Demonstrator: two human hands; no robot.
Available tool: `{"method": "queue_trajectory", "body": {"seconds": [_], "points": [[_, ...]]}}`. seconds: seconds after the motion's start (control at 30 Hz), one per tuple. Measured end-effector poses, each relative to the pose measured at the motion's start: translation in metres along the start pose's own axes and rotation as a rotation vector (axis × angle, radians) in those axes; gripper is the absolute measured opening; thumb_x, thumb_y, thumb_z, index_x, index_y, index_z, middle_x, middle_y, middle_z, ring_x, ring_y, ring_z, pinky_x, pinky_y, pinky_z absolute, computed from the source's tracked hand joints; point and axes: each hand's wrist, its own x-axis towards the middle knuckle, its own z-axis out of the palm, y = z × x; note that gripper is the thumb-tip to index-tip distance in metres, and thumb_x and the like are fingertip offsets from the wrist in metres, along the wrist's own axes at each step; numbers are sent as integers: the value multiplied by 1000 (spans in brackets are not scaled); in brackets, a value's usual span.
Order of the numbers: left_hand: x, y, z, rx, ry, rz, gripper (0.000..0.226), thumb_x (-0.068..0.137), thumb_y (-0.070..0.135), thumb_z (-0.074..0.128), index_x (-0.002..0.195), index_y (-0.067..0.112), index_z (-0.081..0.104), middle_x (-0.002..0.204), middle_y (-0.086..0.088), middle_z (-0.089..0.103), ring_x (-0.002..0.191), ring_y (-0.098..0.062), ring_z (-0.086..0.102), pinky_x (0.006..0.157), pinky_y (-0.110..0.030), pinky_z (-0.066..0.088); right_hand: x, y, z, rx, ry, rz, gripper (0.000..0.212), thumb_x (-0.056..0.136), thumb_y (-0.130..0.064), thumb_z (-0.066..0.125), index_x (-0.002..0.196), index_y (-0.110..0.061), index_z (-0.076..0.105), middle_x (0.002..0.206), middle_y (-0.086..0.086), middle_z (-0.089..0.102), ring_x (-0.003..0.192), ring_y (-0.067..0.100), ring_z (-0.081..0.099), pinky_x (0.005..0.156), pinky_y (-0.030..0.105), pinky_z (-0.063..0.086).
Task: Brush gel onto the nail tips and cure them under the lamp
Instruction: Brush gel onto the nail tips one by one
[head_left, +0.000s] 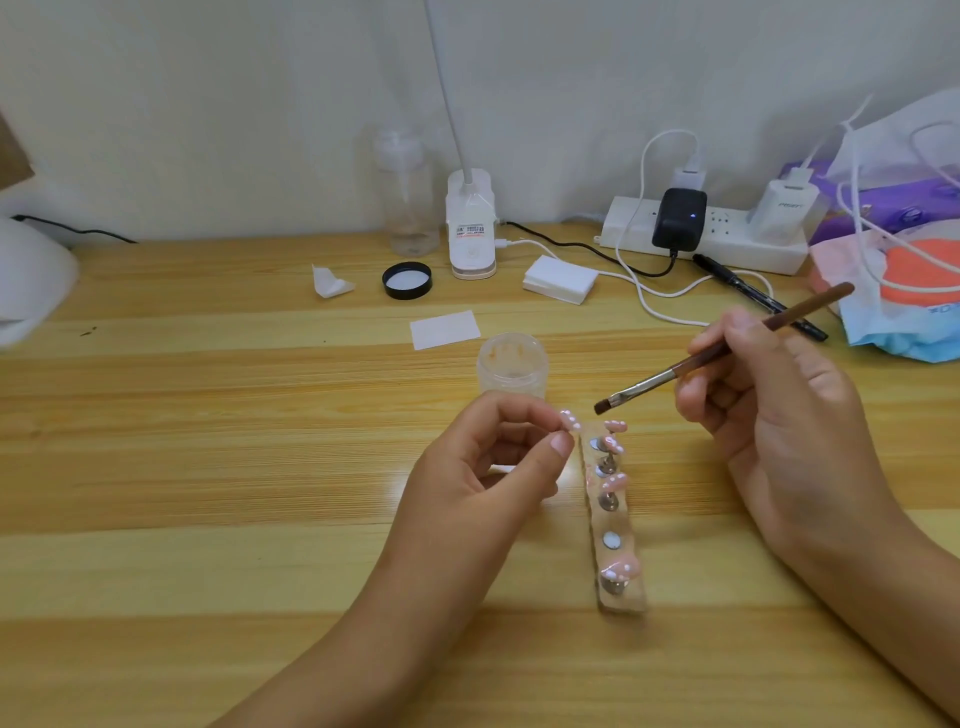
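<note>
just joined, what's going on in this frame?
A person is working on pink nail tips at a wooden desk. The left hand pinches one nail tip between thumb and fingers, at the far end of the holder strip, where other tips sit on pegs. The right hand holds a brush, bristles poised just right of that tip, not plainly touching it. An open jar stands behind the left hand; a black lid lies further back. This tip is not yet under a lamp.

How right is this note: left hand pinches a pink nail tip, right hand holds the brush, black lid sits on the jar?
One error: the head view shows the black lid lying on the table, off the open jar. The rest holds.
</note>
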Motion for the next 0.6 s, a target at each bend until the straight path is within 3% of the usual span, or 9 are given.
{"method": "queue_trajectory", "body": {"seconds": [0.6], "points": [[-1, 0, 0, 48, -8, 12, 3, 78, 28, 69, 79, 31, 69, 77, 14, 66, 74, 0, 59, 67, -14, 47, -2, -2, 3, -52, -59, 17, 25, 79, -48, 65, 69, -26, 71, 52, 2, 61, 48, 10, 55, 51, 15, 47]]}}
